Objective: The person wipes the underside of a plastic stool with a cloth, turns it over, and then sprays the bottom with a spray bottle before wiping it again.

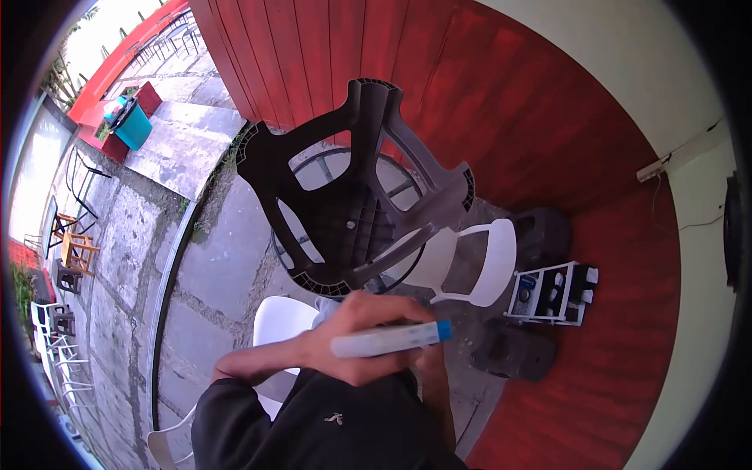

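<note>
My left hand (352,317) is closed around a white tube (380,341) with a blue cap (443,330) and holds it level in front of my black-clothed body. My right hand (429,362) sits just under the tube; the left hand covers most of it, so its fingers do not show. Just beyond the hands a dark brown plastic stool (352,211) is tipped over, its underside and legs facing me. It leans against a white plastic chair (482,262).
A second white seat (282,321) is below my left arm. A white and blue rack of small items (548,294) stands by the red wall, between two dark blocks (513,352). Stone paving runs left toward a teal bin (131,125) and distant chairs.
</note>
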`<state>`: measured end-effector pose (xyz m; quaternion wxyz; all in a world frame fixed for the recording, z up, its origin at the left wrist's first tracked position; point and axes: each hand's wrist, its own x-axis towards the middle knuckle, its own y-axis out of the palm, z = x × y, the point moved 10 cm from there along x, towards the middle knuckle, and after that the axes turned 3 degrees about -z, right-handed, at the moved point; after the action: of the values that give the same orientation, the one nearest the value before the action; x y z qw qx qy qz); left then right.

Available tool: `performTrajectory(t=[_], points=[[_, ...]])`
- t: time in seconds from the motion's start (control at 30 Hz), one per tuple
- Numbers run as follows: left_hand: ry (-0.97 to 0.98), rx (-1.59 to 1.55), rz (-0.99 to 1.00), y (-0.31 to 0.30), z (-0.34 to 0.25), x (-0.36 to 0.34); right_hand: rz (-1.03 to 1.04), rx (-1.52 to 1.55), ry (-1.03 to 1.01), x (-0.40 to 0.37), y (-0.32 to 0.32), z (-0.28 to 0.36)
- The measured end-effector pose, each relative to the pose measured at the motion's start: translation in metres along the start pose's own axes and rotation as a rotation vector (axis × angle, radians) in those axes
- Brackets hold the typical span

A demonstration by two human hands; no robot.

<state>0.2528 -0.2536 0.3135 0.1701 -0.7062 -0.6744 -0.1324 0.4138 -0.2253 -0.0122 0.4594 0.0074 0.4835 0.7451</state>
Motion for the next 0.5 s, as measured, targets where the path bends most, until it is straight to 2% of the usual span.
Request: performTrajectory(t=[0.07, 0.1, 0.17, 0.23, 0.3, 0.4, 0.43, 0.47, 0.5], points=[[0.068, 0.145, -0.088, -0.062, -0.046, 0.016, -0.178, -0.336, -0.113, -0.001, 0.005, 0.027], [0.149, 0.279, -0.101, -0.09, -0.058, 0.023, -0.218, -0.355, -0.14, -0.001, -0.004, 0.03], [0.169, 0.493, 0.035, -0.143, -0.055, 0.052, -0.298, -0.392, -0.211, 0.005, -0.031, 0.033], [-0.148, 0.294, -0.07, -0.192, -0.022, 0.09, -0.401, -0.382, -0.247, 0.002, -0.051, 0.034], [-0.044, 0.35, -0.101, -0.228, 0.027, 0.121, -0.489, -0.359, -0.275, 0.001, -0.067, 0.028], [-0.147, 0.214, -0.176, -0.247, 0.152, 0.135, -0.594, -0.323, -0.331, -0.003, -0.078, 0.023], [-0.08, 0.292, -0.078, -0.232, 0.177, 0.139, -0.616, -0.329, -0.344, -0.003, -0.076, 0.021], [-0.194, 0.385, 0.076, -0.22, 0.226, 0.137, -0.643, -0.335, -0.354, -0.006, -0.074, 0.018], [-0.214, 0.36, 0.119, -0.207, 0.254, 0.131, -0.661, -0.353, -0.372, -0.008, -0.07, 0.016]])
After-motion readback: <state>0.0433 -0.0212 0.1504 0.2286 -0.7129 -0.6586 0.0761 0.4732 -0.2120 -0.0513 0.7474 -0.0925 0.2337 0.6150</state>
